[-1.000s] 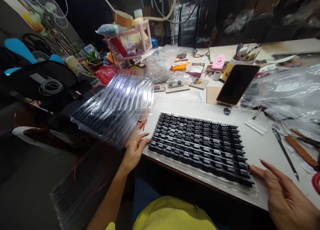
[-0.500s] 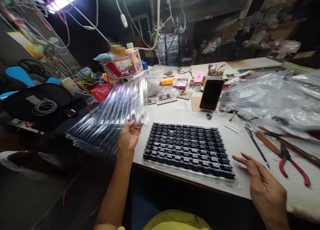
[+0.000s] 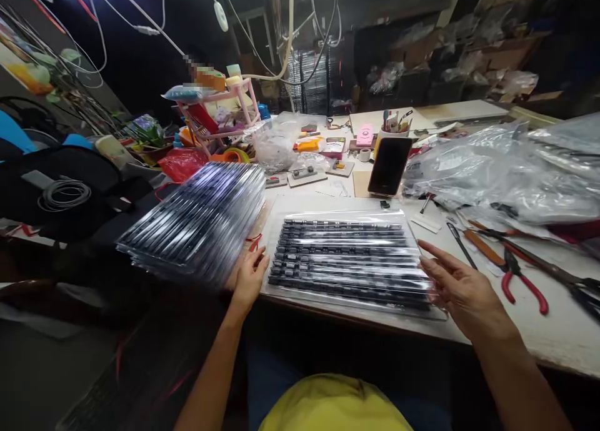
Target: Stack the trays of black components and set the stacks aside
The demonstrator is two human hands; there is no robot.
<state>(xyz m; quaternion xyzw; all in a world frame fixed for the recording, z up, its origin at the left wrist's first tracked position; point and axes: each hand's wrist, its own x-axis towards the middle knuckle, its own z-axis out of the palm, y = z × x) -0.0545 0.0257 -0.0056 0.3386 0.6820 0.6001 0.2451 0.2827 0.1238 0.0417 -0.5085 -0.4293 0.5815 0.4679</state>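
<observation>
A clear ridged plastic cover [image 3: 344, 231] now lies over the tray of black chips [image 3: 349, 262], where half a second ago the chips lay bare and the left hand held that clear sheet up beside the stack. The covered tray sits flat on the white table [image 3: 553, 331], at its near edge, directly in front of the person. The left hand [image 3: 250, 278] is at the tray's left end, fingers spread and loose at the corner, touching the edge but clasping nothing. The right hand [image 3: 462, 287] is at the tray's right end, palm down with fingers extended over the cover's corner; it has come in from its earlier position off to the right of the tray, and it too grasps nothing, whether it presses the cover or merely hovers cannot be told. To the left of the tray, a stack of like trays [image 3: 197, 225] rests partly off the table, blurred. Beyond the tray stands a dark phone [image 3: 389, 165], propped upright. To the right of the tray lie red-handled pliers [image 3: 522, 281] and a slim dark tool [image 3: 462, 245], well apart from the right hand. Judgement: the cover has been laid on and both hands appear placed to seat or align it at the two ends.
</observation>
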